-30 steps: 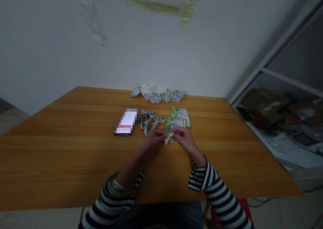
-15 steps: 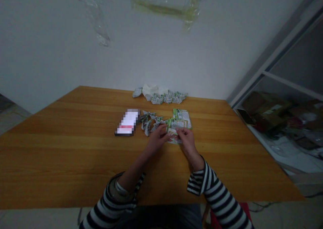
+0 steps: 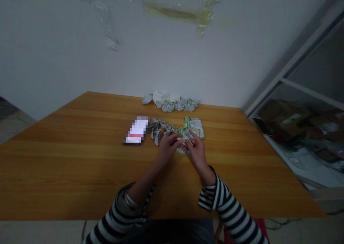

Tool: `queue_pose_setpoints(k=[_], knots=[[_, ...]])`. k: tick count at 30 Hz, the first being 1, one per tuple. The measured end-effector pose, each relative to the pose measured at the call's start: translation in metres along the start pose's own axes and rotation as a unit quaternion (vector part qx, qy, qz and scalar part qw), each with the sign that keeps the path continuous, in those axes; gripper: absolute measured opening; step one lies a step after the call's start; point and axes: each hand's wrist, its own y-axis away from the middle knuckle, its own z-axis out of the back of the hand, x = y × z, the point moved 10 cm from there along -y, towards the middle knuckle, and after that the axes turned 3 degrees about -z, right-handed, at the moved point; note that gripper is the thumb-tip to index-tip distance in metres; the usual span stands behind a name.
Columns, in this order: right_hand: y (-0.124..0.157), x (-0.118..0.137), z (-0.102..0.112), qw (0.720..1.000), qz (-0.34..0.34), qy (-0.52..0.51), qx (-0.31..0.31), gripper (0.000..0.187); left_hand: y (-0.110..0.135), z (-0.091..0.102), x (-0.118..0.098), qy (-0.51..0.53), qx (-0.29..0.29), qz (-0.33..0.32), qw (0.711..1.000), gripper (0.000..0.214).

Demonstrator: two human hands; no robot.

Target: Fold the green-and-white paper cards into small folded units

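My left hand (image 3: 168,151) and my right hand (image 3: 196,152) meet at the table's middle, with their fingertips pinching a green-and-white foil wrapper (image 3: 186,140). It is creased, and part of it is hidden by my fingers. Just beyond my right hand lie flat green-and-white packets (image 3: 194,127). Left of my hands sits a group of small folded wrappers (image 3: 158,132). A longer row of folded wrappers with white tissue (image 3: 170,103) lines the far edge. Both hands are apart from these.
A phone with a blurred, pixelated screen (image 3: 136,130) lies on the wooden table (image 3: 67,172) left of the folded wrappers. A shelf unit with cardboard and clutter (image 3: 290,125) stands at the right. A clear plastic bag (image 3: 182,4) hangs high in view.
My hands have drawn closer together, and the wrapper between them now looks more tightly folded. The whole view has shifted slightly.
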Motion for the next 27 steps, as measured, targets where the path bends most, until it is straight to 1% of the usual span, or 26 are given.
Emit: queue_pose_setpoints(k=[1, 2, 4, 6, 8, 10, 12, 14, 18, 21, 27], knots=[[0.001, -0.005, -0.001, 0.999, -0.017, -0.029, -0.003, 0.062, 0.0, -0.001, 0.0, 0.0, 0.0, -0.001, 1.0, 0.035], [0.001, -0.008, -0.002, 0.998, -0.031, -0.048, -0.003, 0.064, 0.0, -0.001, -0.001, -0.014, -0.001, -0.005, 1.0, 0.03], [0.003, -0.013, -0.008, 0.997, -0.048, -0.062, 0.008, 0.058, 0.0, 0.003, -0.005, -0.063, -0.009, -0.025, 0.998, 0.025], [0.005, -0.016, -0.015, 0.996, -0.054, -0.064, 0.03, 0.051, 0.001, 0.007, -0.012, -0.109, -0.021, -0.05, 0.993, 0.028], [0.006, -0.017, -0.021, 0.994, -0.053, -0.072, 0.055, 0.051, 0.001, 0.009, -0.019, -0.13, -0.029, -0.071, 0.989, 0.029], [0.006, -0.017, -0.025, 0.993, -0.054, -0.08, 0.068, 0.055, 0.002, 0.006, -0.023, -0.143, -0.021, -0.087, 0.986, 0.03], [0.006, -0.02, -0.025, 0.993, -0.062, -0.082, 0.061, 0.057, 0.004, 0.001, -0.027, -0.154, -0.009, -0.101, 0.983, 0.03], [0.005, -0.023, -0.021, 0.993, -0.07, -0.08, 0.041, 0.058, 0.005, -0.004, -0.028, -0.162, 0.0, -0.111, 0.98, 0.029], [0.003, -0.031, -0.014, 0.994, -0.084, -0.073, 0.016, 0.058, 0.007, -0.012, -0.026, -0.192, 0.025, -0.119, 0.974, 0.028], [0.002, -0.033, -0.014, 0.993, -0.087, -0.076, 0.026, 0.058, 0.007, -0.015, -0.026, -0.208, 0.042, -0.127, 0.969, 0.028], [0.002, -0.031, -0.014, 0.991, -0.088, -0.094, 0.035, 0.054, 0.007, -0.017, -0.026, -0.196, 0.059, -0.128, 0.97, 0.032]])
